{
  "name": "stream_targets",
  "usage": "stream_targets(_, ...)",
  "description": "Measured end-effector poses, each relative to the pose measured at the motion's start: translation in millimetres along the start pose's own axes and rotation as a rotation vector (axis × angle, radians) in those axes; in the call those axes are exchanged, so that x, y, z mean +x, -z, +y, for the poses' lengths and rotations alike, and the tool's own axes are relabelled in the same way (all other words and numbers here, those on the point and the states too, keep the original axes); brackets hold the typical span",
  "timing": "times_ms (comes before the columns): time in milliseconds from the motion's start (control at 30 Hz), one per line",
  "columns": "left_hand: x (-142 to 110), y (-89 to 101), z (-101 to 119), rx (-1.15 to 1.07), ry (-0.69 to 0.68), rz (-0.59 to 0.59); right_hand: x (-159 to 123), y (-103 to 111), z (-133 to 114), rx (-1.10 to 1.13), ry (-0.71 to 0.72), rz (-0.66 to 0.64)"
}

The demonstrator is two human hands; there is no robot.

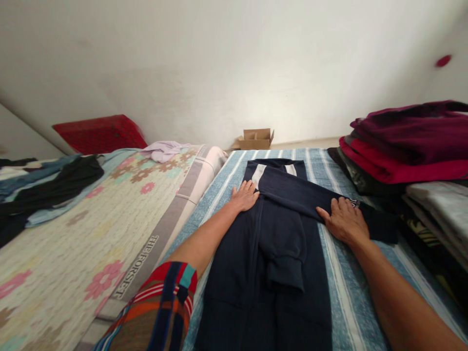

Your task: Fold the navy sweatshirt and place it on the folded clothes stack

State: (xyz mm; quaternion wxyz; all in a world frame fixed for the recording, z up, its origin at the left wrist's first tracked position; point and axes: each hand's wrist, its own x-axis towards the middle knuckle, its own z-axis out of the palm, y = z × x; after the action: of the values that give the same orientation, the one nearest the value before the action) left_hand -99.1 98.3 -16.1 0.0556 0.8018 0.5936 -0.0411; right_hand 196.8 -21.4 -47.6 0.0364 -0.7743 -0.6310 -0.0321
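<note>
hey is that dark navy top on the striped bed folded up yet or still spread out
Partly folded. The navy top lies flat on the striped bedcover with both sleeves folded across its body; the left hand and right hand press on it.

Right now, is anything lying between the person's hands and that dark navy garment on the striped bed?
Nothing visible does. The left hand lies flat on the navy garment near its left edge, and the right hand presses on the folded-over sleeve. Both touch the fabric directly.

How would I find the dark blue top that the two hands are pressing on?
Look at the blue striped bedspread in the middle. The dark blue top lies flat on it, with the left hand and right hand resting on it. Unlike the folded stack of clothes beside it, it is spread out.
</note>
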Motion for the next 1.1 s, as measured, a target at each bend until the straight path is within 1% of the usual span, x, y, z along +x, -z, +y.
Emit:
stream_targets(100,-2,0.1,1,-0.008,-0.002,0.008,0,0,0,0.008,0.002,-0.017)
stream_targets(233,-3,0.0,2,-0.033,-0.002,0.016,1,-1,4,0.0,0.01,-0.005)
stream_targets(333,-5,0.4,3,-0.056,-0.007,0.022,0,3,4,0.007,0.002,0.057)
stream_targets(400,-6,0.5,3,-0.069,-0.011,0.025,-5,14,-6,0.026,0.053,0.125)
stream_targets(433,-6,0.4,3,-0.075,-0.013,0.026,-8,22,-16,0.052,0.12,0.142)
stream_targets(467,-6,0.0,3,-0.081,-0.014,0.027,-13,31,-29,0.088,0.217,0.144)
stream_targets(600,-3,-3.7,3,-0.098,-0.018,0.04,-39,69,-103,0.285,0.751,-0.011)
stream_targets(633,-2,-5.0,3,-0.1,-0.017,0.046,-45,75,-122,0.317,0.849,-0.049)
stream_targets(667,-2,-6.3,2,-0.101,-0.016,0.051,-49,77,-138,0.324,0.915,-0.084)
stream_targets(700,-1,-7.3,2,-0.101,-0.016,0.057,-52,77,-152,0.309,0.935,-0.107)
stream_targets(733,-1,-8.2,1,-0.1,-0.018,0.064,-54,74,-162,0.281,0.92,-0.126)
stream_targets(800,-1,-9.0,1,-0.098,-0.025,0.073,-56,63,-173,0.214,0.841,-0.152)
stream_targets(867,-2,-8.8,1,-0.1,-0.028,0.076,-57,51,-174,0.168,0.774,-0.175)
stream_targets(933,-3,-8.2,2,-0.107,-0.024,0.072,-58,44,-172,0.146,0.748,-0.197)
stream_targets(1100,-4,-9.3,4,-0.12,-0.024,0.095,-62,44,-170,0.128,0.685,-0.213)
